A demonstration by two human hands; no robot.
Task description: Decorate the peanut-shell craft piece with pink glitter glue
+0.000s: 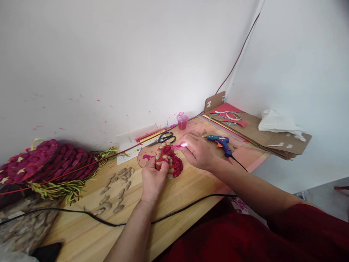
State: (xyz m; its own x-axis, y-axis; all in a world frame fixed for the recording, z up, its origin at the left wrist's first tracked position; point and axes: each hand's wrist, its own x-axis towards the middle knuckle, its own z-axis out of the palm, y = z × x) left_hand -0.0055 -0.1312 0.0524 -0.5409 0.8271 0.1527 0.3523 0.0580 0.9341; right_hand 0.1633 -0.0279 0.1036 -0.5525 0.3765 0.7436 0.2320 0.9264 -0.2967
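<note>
**craftlurker:** What's the person actually wearing here? All I catch is red.

**gluegun_greg:** Pretty much just that. It's a dark red garment, plain maroon-ish fabric with soft folds, no print or logo that I can make out. The right sleeve is the same cloth and ends near the elbow, so the right forearm is bare down to the right hand. The left forearm is bare from the frame edge to the left hand. Nails are too small to tell anything.
</note>
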